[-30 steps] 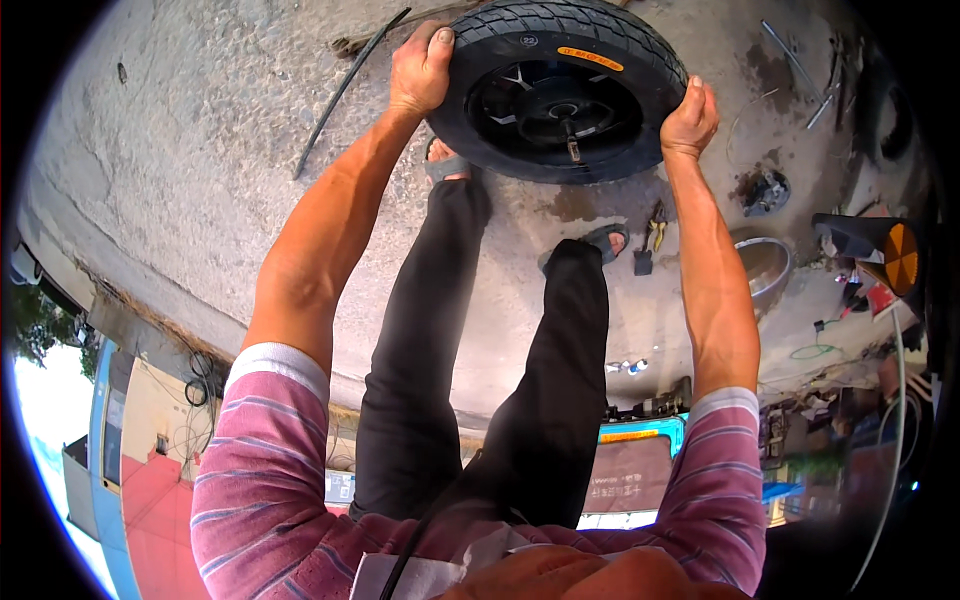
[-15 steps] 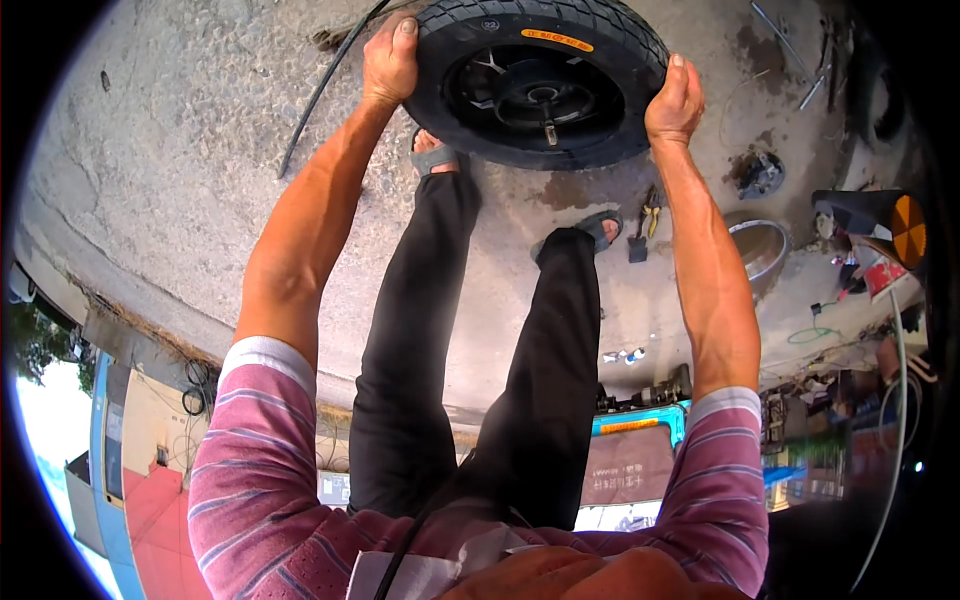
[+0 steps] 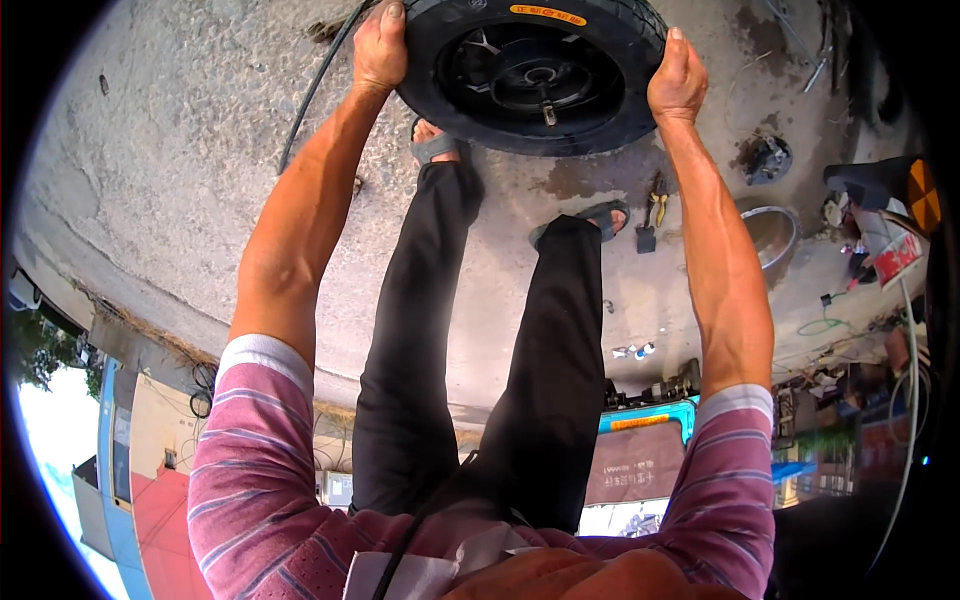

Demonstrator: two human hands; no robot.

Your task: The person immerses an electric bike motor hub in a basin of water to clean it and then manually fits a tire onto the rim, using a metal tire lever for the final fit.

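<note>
A black wheel [image 3: 540,75] with a thick treaded tyre and an orange label on its sidewall is held up at arm's length, its hub side facing me. On its left edge my left hand [image 3: 380,47] is closed, thumb up along the tread. Gripping the opposite edge is my right hand [image 3: 678,82], its thumb raised too. A metal valve stem [image 3: 549,114] shows beside the hub. The fingers behind the tyre are hidden, and the wheel's far edge runs out of view.
Pliers with yellow handles [image 3: 658,200] lie on the concrete ground by my right sandal [image 3: 607,218]. Farther right are a metal ring [image 3: 795,238], a dark part on a stained patch [image 3: 767,160] and metal rods [image 3: 816,72]. A black hose [image 3: 310,105] runs along the left.
The wheel and both my hands sit slightly higher in the picture, with the grip unchanged. Ground objects on the right have shifted slightly rightward in view.
</note>
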